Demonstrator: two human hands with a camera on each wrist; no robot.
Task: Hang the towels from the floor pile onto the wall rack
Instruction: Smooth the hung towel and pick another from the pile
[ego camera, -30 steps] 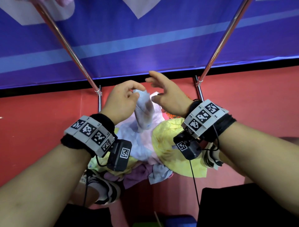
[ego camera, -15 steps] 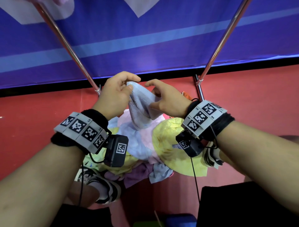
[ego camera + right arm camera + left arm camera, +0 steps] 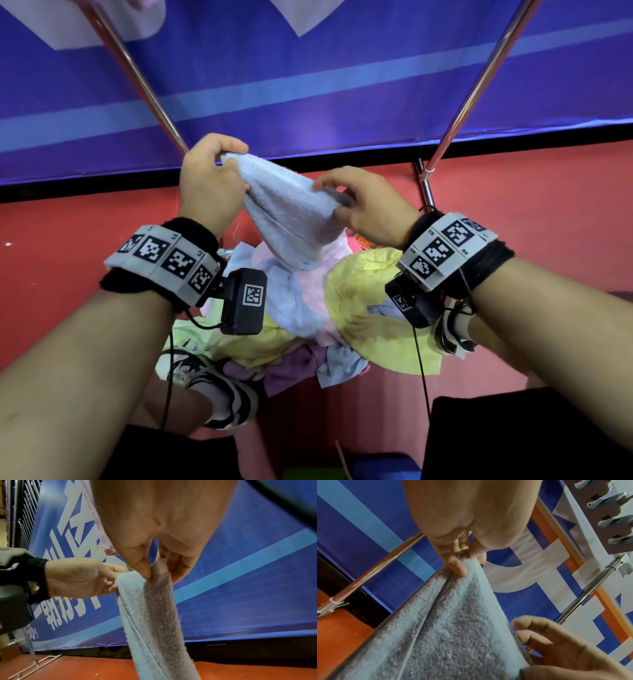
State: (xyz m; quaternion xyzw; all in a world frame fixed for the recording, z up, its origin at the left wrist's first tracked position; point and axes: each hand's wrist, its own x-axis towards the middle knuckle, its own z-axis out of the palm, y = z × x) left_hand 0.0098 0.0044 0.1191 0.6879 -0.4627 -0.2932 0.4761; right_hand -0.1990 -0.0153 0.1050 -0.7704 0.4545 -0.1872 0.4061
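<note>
A blue banner [image 3: 308,85] with pale stripes and white lettering covers the wall behind everything, ending at a black strip above the red floor [image 3: 531,222]. Two chrome rack poles slant across the banner, the left pole [image 3: 137,75] and the right pole [image 3: 479,85], each meeting a short upright near the floor. In the left wrist view a row of metal hooks [image 3: 611,503] shows at the upper right, above the pole.

On the floor between the person's feet lies the towel pile [image 3: 359,308]: yellow, pink, pale blue and purple cloths heaped together, a striped shoe [image 3: 219,394] at its near left edge.

Lifted above the pile is a light blue towel [image 3: 291,212], bunched and draped, its lower end hanging down to the heap. It is held in the air in front of the banner, below the rack and touching neither pole.

The left hand [image 3: 209,185] grips the towel's upper corner, thumb and fingers [image 3: 455,563] pinching the folded edge. The right hand [image 3: 366,205] grips the towel a little lower and to the right, its thumb and forefinger [image 3: 144,566] closed on the cloth while the other fingers are loosely spread. Both wrists wear black bands carrying grey marker blocks and a small black camera.
</note>
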